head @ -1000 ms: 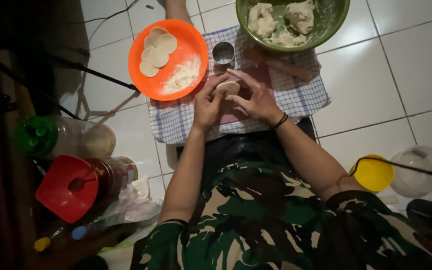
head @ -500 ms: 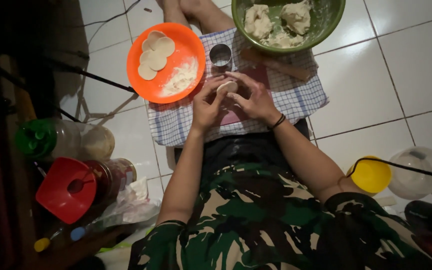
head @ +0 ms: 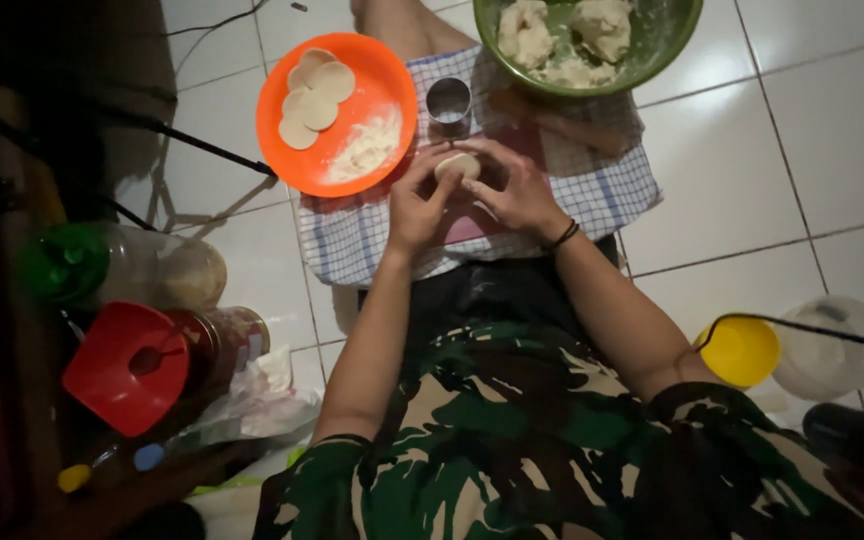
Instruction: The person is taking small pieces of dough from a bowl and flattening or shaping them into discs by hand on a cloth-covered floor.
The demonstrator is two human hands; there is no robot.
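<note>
On the checked cloth (head: 592,195), spread over white floor tiles in front of the seated person: both hands meet above a dark pinkish board (head: 472,225).

- Small dough piece (head: 457,165): pale, roundish, no clear long axis. Sits between the two hands at fingertip level, just below the metal ring cutter (head: 448,100).
- Left hand (head: 414,205): fingers curled in from the left, tips closed on the dough's left edge.
- Right hand (head: 518,190): comes in from the right, fingers arched over the top and right side, pinching the same piece. Dark band at the wrist.
- Both hands equally near; dough lies dead centre between them. Whether it rests on the board or is lifted just clear, hard to tell in this dim light.

Around:
- Orange plate (head: 392,70) up-left, touching the cloth; holds flat dough discs (head: 312,95), overlapping, and a heap of flour (head: 364,150).
- Green bowl (head: 652,55) at top, with large dough lumps (head: 572,40).
- Rolling pin (head: 562,125), apparently, slanted beneath the bowl.
- Yellow lid (head: 740,350) and a clear tub (head: 832,350) lower right.
- Red-lidded jar (head: 142,365) and green-capped jar (head: 82,265) at left.
</note>
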